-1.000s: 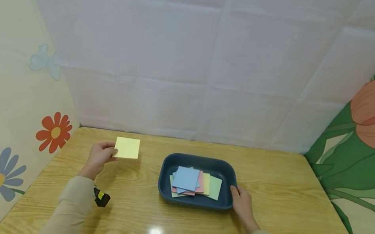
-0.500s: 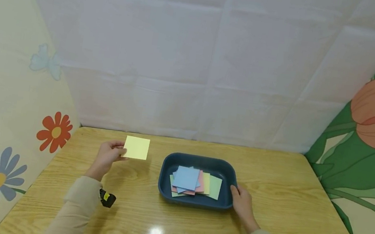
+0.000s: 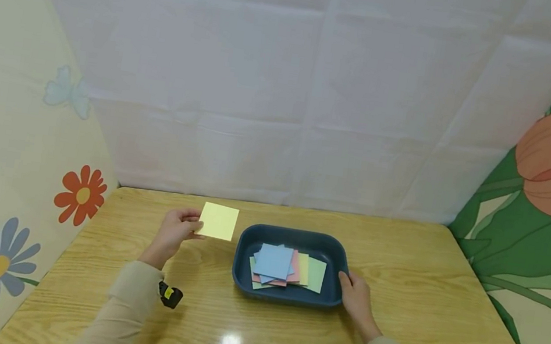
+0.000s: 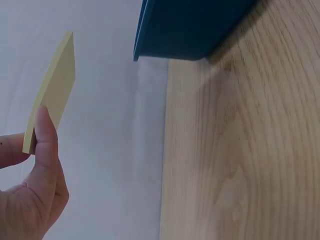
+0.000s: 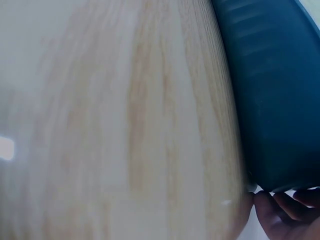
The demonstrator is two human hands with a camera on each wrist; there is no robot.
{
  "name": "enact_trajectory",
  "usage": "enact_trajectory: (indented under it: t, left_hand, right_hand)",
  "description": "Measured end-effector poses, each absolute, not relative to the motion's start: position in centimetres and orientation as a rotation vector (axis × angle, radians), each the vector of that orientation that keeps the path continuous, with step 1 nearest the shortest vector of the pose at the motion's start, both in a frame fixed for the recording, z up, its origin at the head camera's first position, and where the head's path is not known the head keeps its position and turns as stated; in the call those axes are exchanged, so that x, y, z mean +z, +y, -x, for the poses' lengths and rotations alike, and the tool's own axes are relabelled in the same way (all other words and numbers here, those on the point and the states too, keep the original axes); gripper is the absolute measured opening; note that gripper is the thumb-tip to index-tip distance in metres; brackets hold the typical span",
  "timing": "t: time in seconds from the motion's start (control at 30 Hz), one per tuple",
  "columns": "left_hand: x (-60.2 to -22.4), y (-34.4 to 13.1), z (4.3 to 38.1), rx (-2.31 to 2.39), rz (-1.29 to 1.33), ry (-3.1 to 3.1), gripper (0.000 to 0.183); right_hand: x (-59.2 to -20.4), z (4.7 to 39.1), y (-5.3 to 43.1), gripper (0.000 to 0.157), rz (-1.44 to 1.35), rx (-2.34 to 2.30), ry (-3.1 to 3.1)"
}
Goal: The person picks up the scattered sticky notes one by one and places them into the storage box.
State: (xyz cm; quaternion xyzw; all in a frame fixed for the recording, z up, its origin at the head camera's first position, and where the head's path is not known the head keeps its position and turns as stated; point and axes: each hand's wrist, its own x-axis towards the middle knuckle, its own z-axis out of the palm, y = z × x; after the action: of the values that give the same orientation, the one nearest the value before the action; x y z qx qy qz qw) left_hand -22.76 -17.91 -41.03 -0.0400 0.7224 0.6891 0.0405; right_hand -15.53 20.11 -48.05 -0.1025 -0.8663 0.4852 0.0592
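My left hand [image 3: 174,234] pinches a yellow sticky note pad [image 3: 218,221] by its left edge, above the table and left of the tray. The left wrist view shows the yellow pad [image 4: 56,82] side-on between thumb and fingers. At the right end of a dark blue plastic tray [image 3: 289,297], my right hand [image 3: 356,302] grips the rim, thumb on top. Its fingertips [image 5: 269,205] lie against the tray's outer wall in the right wrist view. Inside the tray, a blue pad [image 3: 273,261] tops an overlapping pile of pink, yellow and green ones [image 3: 315,276].
The tray stands on a wooden table [image 3: 202,314], whose far edge meets a white cloth backdrop [image 3: 284,108]. Flower-printed cloths flank both sides. Each wrist carries a small black camera, the left one [image 3: 170,295] close over the table.
My left hand has moved steadily right with the yellow sticky note pad, bringing it close to the tray's left end. My right hand and the tray have stayed put.
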Motion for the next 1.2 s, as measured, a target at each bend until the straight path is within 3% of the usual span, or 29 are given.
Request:
enact_trajectory:
  t: [1.2]
  left_hand:
    - [-41.0,-12.9,22.8,2.030,-0.103,2.135,0.031]
  right_hand:
    - [-48.0,15.4,20.1,0.029,0.291,1.527,-2.607]
